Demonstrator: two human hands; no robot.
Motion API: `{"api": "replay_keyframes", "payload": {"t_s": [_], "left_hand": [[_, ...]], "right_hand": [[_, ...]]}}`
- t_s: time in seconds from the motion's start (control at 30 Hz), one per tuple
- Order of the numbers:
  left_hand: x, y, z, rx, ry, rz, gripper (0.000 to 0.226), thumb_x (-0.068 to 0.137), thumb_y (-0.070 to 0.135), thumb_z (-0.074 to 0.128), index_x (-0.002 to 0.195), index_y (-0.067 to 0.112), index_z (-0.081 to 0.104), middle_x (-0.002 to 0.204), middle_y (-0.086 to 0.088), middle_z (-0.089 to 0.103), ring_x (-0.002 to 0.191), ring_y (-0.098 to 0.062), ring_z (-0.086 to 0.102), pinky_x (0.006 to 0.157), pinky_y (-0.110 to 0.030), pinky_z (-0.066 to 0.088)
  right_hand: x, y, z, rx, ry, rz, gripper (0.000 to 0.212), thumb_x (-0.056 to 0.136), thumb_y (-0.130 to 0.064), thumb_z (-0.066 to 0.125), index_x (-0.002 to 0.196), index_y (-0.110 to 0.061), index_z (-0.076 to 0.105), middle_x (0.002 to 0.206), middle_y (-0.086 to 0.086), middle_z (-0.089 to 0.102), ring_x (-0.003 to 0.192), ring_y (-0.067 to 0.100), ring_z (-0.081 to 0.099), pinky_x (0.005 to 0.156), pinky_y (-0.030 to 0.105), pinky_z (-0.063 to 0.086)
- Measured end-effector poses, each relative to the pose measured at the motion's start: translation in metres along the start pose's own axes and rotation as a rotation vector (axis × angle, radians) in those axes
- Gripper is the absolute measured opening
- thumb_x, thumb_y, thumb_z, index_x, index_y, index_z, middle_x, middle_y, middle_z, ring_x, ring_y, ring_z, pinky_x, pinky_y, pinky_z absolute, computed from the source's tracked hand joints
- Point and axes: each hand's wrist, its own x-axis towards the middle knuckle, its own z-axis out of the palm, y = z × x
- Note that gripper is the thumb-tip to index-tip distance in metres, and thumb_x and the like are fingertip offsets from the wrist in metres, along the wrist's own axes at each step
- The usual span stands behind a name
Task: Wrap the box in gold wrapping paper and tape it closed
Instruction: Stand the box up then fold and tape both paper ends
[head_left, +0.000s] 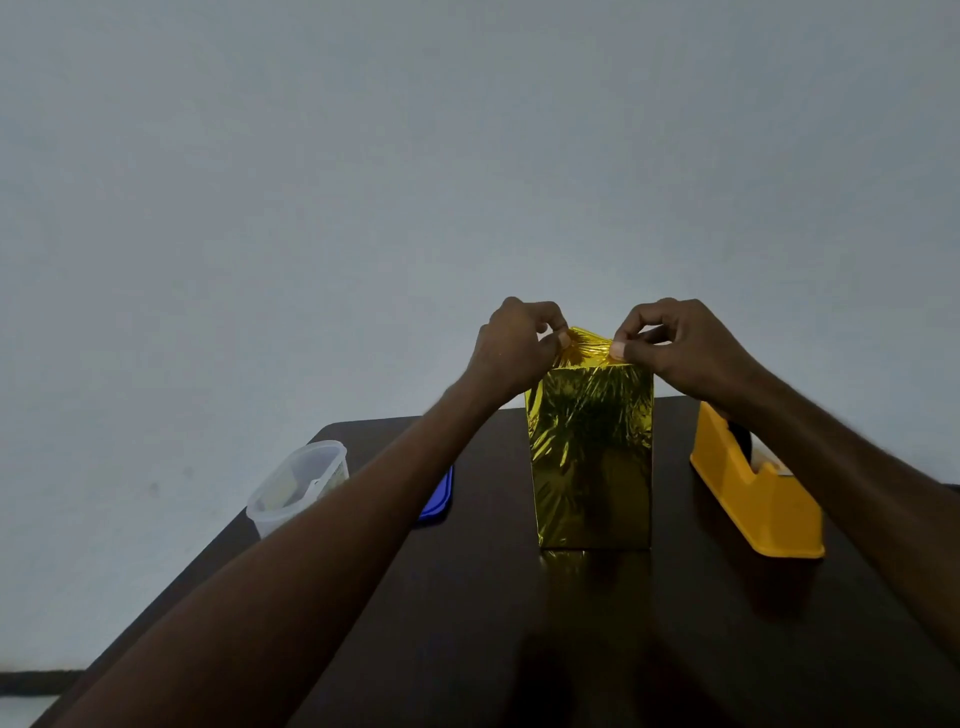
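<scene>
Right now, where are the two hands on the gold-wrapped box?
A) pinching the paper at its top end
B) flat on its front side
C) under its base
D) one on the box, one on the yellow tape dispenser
A: the left hand and right hand both pinch the gold paper bunched above the upright box.

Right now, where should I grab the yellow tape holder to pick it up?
Grip the yellow tape dispenser across its long, straight side walls near the middle, coming down from above. It lies flat on the table, right of the gold box, so its underside is unreachable.
</scene>
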Motion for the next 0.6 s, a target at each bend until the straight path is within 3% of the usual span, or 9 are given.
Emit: {"api": "replay_keyframes", "payload": {"t_s": [0.2,0.3,0.47,0.6], "left_hand": [[0.001,-0.002,0.000,0.003,-0.011,0.016,0.007,0.088,0.027,0.065,0.088,0.023,0.071,0.101,-0.002,0.067,0.099,-0.012,0.058,0.074,-0.029,0.036],[0.003,-0.003,-0.001,-0.008,-0.050,-0.001,0.006,0.087,0.028,0.067,0.085,0.025,0.071,0.094,0.002,0.071,0.097,-0.012,0.061,0.080,-0.032,0.046],[0.002,-0.003,-0.005,-0.059,-0.026,-0.038,0.005,0.082,0.029,0.072,0.080,0.027,0.075,0.088,0.007,0.073,0.096,-0.009,0.061,0.084,-0.033,0.049],[-0.001,0.000,-0.009,-0.125,-0.026,-0.081,0.007,0.080,0.026,0.075,0.082,0.020,0.079,0.085,0.004,0.075,0.091,-0.011,0.066,0.085,-0.035,0.053]], "right_hand": [[0.000,0.001,0.002,-0.007,0.012,-0.010,0.006,0.085,-0.017,0.074,0.081,-0.013,0.072,0.086,-0.003,0.070,0.080,0.008,0.068,0.074,0.027,0.049],[0.000,0.003,0.001,0.007,0.007,0.004,0.005,0.085,-0.018,0.074,0.082,-0.014,0.073,0.085,-0.003,0.070,0.080,0.007,0.066,0.074,0.028,0.049],[0.001,0.010,0.000,0.088,0.006,0.053,0.003,0.085,-0.014,0.073,0.087,-0.011,0.071,0.089,0.004,0.072,0.083,0.017,0.069,0.078,0.033,0.053],[0.003,0.012,0.001,0.139,0.002,0.064,0.010,0.084,-0.008,0.073,0.092,-0.013,0.070,0.099,0.006,0.071,0.084,0.019,0.070,0.076,0.030,0.054]]}}
